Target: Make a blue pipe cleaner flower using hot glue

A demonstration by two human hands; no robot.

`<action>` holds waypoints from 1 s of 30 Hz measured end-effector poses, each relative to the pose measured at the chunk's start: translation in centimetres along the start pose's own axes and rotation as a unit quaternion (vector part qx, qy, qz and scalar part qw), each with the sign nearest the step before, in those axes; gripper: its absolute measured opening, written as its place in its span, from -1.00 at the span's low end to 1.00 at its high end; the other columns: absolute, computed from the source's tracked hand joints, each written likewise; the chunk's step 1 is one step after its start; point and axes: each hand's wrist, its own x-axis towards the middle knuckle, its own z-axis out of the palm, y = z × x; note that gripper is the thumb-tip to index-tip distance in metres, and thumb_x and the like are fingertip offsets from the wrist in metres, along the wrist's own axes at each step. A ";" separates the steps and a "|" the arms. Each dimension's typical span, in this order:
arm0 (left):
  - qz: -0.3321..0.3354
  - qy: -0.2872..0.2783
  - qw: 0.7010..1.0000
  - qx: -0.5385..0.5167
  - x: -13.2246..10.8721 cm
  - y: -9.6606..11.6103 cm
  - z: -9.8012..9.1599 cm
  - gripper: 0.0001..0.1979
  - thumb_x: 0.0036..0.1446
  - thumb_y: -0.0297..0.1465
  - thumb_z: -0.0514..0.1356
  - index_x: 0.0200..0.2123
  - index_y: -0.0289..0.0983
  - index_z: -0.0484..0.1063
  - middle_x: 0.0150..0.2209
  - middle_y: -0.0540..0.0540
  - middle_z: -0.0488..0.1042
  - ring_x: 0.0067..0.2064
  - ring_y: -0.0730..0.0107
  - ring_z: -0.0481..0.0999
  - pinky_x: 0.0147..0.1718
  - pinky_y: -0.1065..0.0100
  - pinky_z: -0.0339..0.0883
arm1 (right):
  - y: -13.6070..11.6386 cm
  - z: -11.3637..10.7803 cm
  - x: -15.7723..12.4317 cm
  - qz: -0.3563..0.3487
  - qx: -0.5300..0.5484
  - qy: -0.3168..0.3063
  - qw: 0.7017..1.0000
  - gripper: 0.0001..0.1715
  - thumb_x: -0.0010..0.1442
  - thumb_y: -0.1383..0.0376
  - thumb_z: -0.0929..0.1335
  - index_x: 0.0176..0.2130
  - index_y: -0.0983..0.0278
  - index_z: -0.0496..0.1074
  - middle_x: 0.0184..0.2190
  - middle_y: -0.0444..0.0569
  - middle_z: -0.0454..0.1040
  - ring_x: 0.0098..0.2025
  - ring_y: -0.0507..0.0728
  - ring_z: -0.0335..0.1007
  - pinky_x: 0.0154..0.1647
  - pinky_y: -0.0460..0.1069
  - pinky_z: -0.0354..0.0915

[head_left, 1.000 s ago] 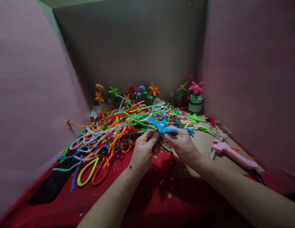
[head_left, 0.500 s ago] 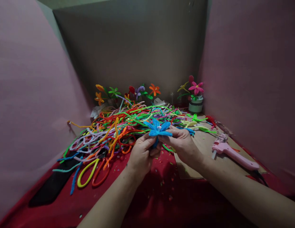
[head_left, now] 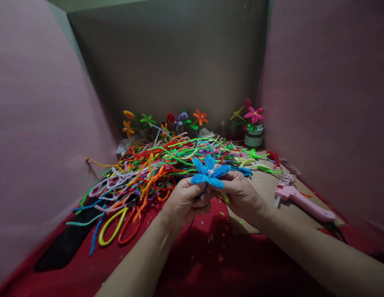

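A blue pipe-cleaner flower (head_left: 209, 173) with several petals and a small pale centre is held up in front of me, its face tilted toward the camera. My left hand (head_left: 187, 199) is closed under it, the thumb pressed just below the petals. On the other side my right hand (head_left: 241, 192) pinches the flower close to its right petals. The part beneath the petals is mostly hidden by my fingers. Behind the flower spreads a big tangled heap of coloured pipe cleaners (head_left: 142, 173).
A pink glue gun (head_left: 303, 202) lies on a cardboard sheet (head_left: 260, 206) at right. Red-and-yellow-handled scissors (head_left: 113, 227) lie at left beside a black strip (head_left: 66, 243). Finished flowers, including one in a pot (head_left: 254, 137), stand along the back. Pink panels rise on both sides.
The blue flower has tipped toward the camera, showing more of its centre, and shifted slightly right. My left fingers have moved a little under it; both hands keep their grip.
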 end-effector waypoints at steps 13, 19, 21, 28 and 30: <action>0.273 0.242 0.874 0.321 -0.2 -1.2 1.8 -0.90 0.08 -0.32 0.15 -0.34 -0.21 0.37 -0.61 0.08 0.29 -0.61 0.54 0.24 -0.60 0.50 0.15 | 0.8 0.9 0.1 -0.051 0.014 0.059 0.997 -0.82 -0.10 0.37 0.44 -0.37 0.18 0.53 -0.34 -0.13 0.53 -0.23 0.10 0.38 -0.11 0.03 0.25; 0.315 0.216 0.797 0.468 -0.5 -1.7 1.4 -0.87 0.00 -0.45 0.19 -0.34 -0.20 0.49 -0.38 -0.09 0.42 -0.34 0.34 0.35 -0.28 0.42 0.19 | 1.0 0.9 0.1 -0.059 0.012 0.087 0.994 -0.87 -0.07 0.38 0.42 -0.41 0.20 0.53 -0.35 -0.13 0.53 -0.22 0.09 0.38 -0.07 0.03 0.23; 0.309 0.210 0.812 0.448 -0.5 -1.6 1.3 -0.86 -0.01 -0.47 0.20 -0.33 -0.19 0.50 -0.39 -0.09 0.43 -0.33 0.33 0.36 -0.26 0.42 0.20 | 0.9 0.8 0.1 -0.062 0.003 0.095 0.994 -0.89 -0.07 0.38 0.42 -0.43 0.20 0.53 -0.39 -0.14 0.52 -0.26 0.09 0.38 -0.10 0.03 0.25; 0.315 0.220 0.818 0.428 -0.9 -1.2 1.5 -0.89 0.02 -0.47 0.17 -0.37 -0.19 0.48 -0.48 -0.01 0.39 -0.45 0.44 0.31 -0.34 0.46 0.20 | 0.6 0.7 -0.4 -0.121 -0.131 0.112 0.977 -0.95 -0.02 0.35 0.40 -0.42 0.22 0.48 -0.40 -0.15 0.43 -0.35 0.04 0.29 -0.25 -0.02 0.24; 0.316 0.232 0.820 0.417 -1.1 -1.1 1.6 -0.92 0.01 -0.48 0.19 -0.39 -0.20 0.46 -0.51 0.02 0.36 -0.49 0.48 0.27 -0.39 0.48 0.19 | 0.5 1.0 -0.7 -0.140 -0.166 0.111 0.970 -0.94 0.01 0.36 0.38 -0.40 0.21 0.47 -0.39 -0.16 0.38 -0.36 0.02 0.24 -0.31 -0.05 0.22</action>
